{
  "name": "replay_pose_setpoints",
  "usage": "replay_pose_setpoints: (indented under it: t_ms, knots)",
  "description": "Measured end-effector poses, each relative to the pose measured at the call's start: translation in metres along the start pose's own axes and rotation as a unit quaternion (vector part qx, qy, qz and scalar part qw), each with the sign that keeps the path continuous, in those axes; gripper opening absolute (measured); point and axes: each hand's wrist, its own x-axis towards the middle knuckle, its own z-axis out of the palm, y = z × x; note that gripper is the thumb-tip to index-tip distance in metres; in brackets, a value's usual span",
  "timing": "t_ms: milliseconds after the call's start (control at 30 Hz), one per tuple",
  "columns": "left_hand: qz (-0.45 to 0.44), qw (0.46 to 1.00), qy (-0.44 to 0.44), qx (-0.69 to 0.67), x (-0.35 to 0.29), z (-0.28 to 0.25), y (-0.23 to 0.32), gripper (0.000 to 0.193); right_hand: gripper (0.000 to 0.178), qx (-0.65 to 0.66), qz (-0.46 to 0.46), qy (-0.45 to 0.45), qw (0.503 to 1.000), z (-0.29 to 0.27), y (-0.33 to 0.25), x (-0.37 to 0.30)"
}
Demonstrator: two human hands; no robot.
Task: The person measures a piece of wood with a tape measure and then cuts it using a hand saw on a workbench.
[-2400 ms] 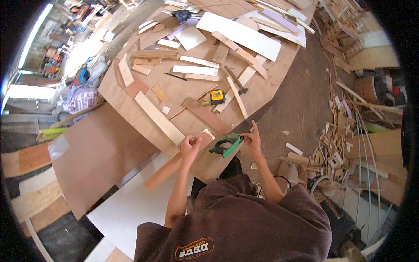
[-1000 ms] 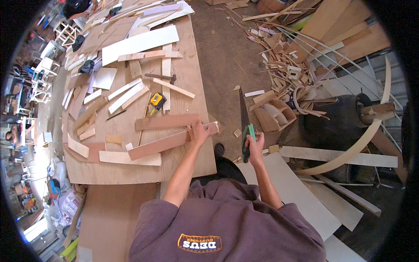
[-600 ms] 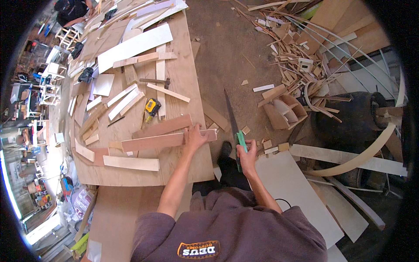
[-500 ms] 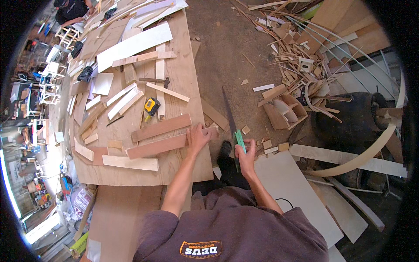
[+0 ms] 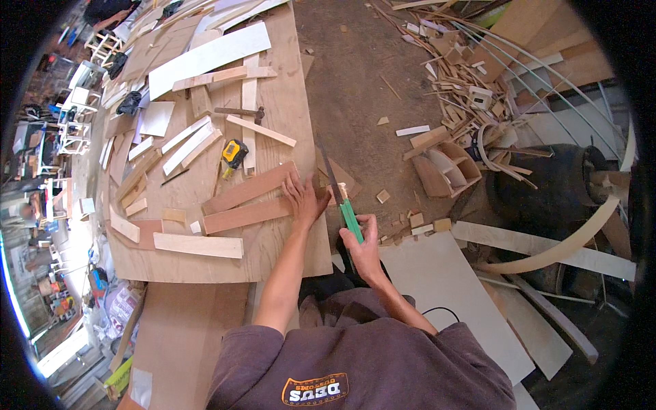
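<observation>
My right hand point(image 5: 364, 247) is closed round the green handle of a handsaw point(image 5: 350, 219). The saw's dark, narrow blade points away from me and lies by the table's right edge, close to the end of a reddish-brown board point(image 5: 249, 214). My left hand point(image 5: 305, 201) rests on that board with its fingers spread, pressing it against the table; it covers part of the wood. The board's far right end sticks out past the hand toward the blade. Just beyond lies a second reddish-brown board point(image 5: 249, 186), angled and touched by my left fingertips.
On the plywood table point(image 5: 287, 249) lie a yellow tape measure point(image 5: 234, 154), a hammer point(image 5: 239, 111), a pale strip point(image 5: 198, 246) and several offcuts. A wooden box point(image 5: 447, 171), a scrap pile point(image 5: 471, 89) and a black drum point(image 5: 540, 181) stand on the right. A white panel point(image 5: 437, 266) lies near me.
My right hand has brought the saw left to the table edge beside the board's end. My left hand has shifted slightly, its fingers more spread; the near board has turned a little.
</observation>
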Motion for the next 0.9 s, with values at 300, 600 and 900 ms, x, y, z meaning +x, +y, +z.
replay_pose_setpoints:
  t_ms: [300, 600, 900]
  knots:
    - [0.014, 0.999, -0.033, -0.008, 0.003, 0.022, -0.016, 0.092, 0.045, -0.06, -0.039, -0.031, 0.997, 0.005, 0.002, -0.018]
    - [0.031, 0.999, -0.001, -0.031, 0.001, 0.013, -0.016, 0.063, 0.047, -0.093, -0.056, 0.002, 0.994, 0.0, 0.007, -0.026]
    - [0.052, 0.998, -0.023, 0.023, 0.003, 0.007, -0.03, 0.059, 0.047, -0.132, -0.118, -0.033, 0.984, 0.01, 0.011, -0.033]
